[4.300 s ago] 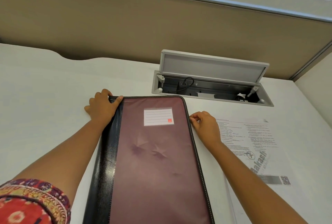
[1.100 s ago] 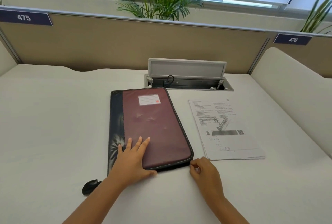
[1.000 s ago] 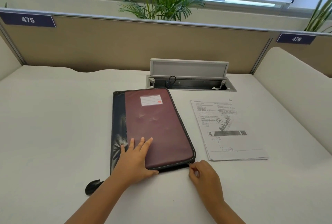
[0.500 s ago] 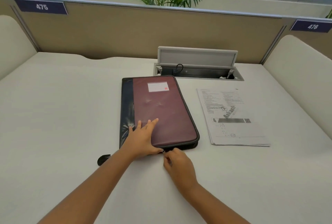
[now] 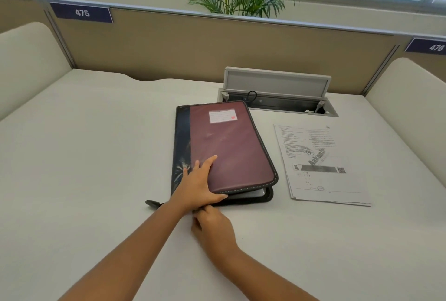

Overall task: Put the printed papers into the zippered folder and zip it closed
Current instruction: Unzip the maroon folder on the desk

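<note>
A maroon zippered folder (image 5: 229, 146) with a black spine lies on the white desk. Its near right corner gapes, showing pale sheets inside. My left hand (image 5: 196, 185) lies flat on the cover's near left part, thumb over the near edge. My right hand (image 5: 212, 226) is at the near edge just under the left hand, fingers curled and pinching the zipper pull, which the hands hide. The printed papers (image 5: 321, 165) lie in a stack on the desk to the right of the folder.
A small black strap (image 5: 153, 203) lies left of my left wrist. Behind the folder a cable box (image 5: 277, 98) stands with its lid up. Beige partitions ring the desk (image 5: 84, 156), cushioned panels at both sides, plants beyond.
My right hand has slid the zipper pull left along the near edge, from the right corner to under my left hand. The near right corner of the folder now gapes.
</note>
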Tool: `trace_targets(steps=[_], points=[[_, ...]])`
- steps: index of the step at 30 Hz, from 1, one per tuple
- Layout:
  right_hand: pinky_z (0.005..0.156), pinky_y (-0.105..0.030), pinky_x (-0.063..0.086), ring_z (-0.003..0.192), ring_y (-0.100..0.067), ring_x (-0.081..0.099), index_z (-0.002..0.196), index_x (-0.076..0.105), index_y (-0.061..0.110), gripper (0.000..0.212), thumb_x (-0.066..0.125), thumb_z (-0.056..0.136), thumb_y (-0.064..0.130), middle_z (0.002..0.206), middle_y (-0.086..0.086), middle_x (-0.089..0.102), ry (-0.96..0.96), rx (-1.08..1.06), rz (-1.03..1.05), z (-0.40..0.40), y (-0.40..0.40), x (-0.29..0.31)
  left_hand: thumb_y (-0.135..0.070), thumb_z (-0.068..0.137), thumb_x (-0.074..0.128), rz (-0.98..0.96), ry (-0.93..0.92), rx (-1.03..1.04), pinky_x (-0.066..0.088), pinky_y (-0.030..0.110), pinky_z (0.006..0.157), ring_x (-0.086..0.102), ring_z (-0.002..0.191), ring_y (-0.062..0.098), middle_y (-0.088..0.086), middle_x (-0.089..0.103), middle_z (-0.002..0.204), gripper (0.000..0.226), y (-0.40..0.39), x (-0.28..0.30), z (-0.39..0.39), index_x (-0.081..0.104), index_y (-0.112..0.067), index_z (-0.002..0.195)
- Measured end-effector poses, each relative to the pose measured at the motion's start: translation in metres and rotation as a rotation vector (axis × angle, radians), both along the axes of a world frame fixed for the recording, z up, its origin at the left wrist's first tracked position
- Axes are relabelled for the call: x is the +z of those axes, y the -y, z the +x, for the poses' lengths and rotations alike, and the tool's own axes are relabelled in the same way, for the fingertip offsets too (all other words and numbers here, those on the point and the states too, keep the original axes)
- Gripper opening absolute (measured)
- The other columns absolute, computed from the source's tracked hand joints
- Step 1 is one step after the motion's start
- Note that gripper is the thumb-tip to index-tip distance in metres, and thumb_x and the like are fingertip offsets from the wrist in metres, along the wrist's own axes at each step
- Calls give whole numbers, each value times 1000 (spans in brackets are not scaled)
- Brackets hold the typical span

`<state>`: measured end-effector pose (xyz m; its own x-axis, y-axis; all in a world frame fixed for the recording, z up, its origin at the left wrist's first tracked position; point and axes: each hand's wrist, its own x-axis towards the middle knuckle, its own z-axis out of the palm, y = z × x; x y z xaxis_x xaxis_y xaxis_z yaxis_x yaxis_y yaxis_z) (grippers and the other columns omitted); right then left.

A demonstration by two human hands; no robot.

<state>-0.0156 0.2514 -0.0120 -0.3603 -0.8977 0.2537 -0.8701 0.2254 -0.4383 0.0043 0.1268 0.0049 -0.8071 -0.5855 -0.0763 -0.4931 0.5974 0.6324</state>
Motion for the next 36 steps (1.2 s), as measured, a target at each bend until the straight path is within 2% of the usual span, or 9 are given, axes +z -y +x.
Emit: trace_targets(steps=[8, 12, 15, 20, 23, 25, 27, 30, 36], points=[[34, -16, 36, 44, -4, 55, 65, 72, 22, 31, 88, 37, 22, 52, 8, 62, -160, 169, 38, 32, 21, -5, -56, 61, 74, 101, -178, 17, 24, 51, 114, 26, 140, 22, -13, 21, 151, 102, 4, 3, 7, 13, -37, 142], [39, -19, 42, 51, -10, 59, 71, 73, 17, 21, 83, 53, 15, 59, 3, 66, -97, 269, -20, 31, 25, -7, -49, 65, 76, 117, -238, 24, 33, 44, 111, 33, 128, 7, -35, 16, 136, 99, 5, 8, 13, 19, -29, 143], [62, -33, 53, 85, -29, 62, 92, 71, 7, 24, 54, 87, 24, 90, -13, 69, -63, 362, 118, 6, 20, -6, -48, 63, 78, 168, -287, 47, 33, 39, 111, 34, 124, 1, -48, 15, 128, 96, 9, 12, 18, 23, -31, 140], [45, -22, 43, 63, -22, 61, 61, 67, 11, 29, 63, 81, 32, 62, -4, 63, -155, 142, -21, -48, 3, 1, -32, 67, 80, 289, -427, 82, 32, 25, 108, 35, 127, -7, -34, 26, 135, 87, 10, 15, 22, 29, -33, 137], [67, -26, 44, 85, -27, 61, 84, 66, 9, 23, 57, 89, 30, 88, -8, 65, -63, -34, -122, -85, 1, 3, -24, 70, 78, 383, -518, 120, 30, 21, 109, 27, 119, -26, -29, 32, 139, 81, 5, 15, 23, 26, -51, 127], [96, -27, 38, 122, -28, 47, 116, 58, 14, 35, 49, 93, 38, 128, -10, 54, 3, -117, -8, -104, 0, -1, -27, 71, 77, 411, -570, 158, 31, 10, 103, 27, 126, -18, -18, 32, 147, 82, -1, 17, 26, 23, -65, 119], [113, -31, 19, 142, -22, 19, 138, 38, 18, 52, 40, 94, 45, 152, -7, 27, 23, -129, 156, -115, -2, -11, -38, 66, 73, 446, -644, 193, 31, 16, 107, 29, 134, -3, -13, 31, 149, 80, -6, 17, 30, 22, -66, 120], [116, -29, -4, 145, -18, -2, 146, 17, 25, 57, 29, 96, 48, 158, -4, 5, -38, -96, 271, -122, -5, -24, -54, 58, 73, 534, -773, 263, 30, 31, 110, 36, 133, 1, -18, 40, 142, 91, -12, 9, 39, 17, -55, 130], [114, -28, -9, 145, -17, -7, 147, 11, 27, 55, 26, 97, 46, 158, -2, 0, -36, -100, 308, -122, -4, -27, -79, 53, 62, 612, -862, 416, 37, 35, 101, 48, 123, -2, -32, 52, 127, 98, -15, -8, 56, 18, -53, 137]])
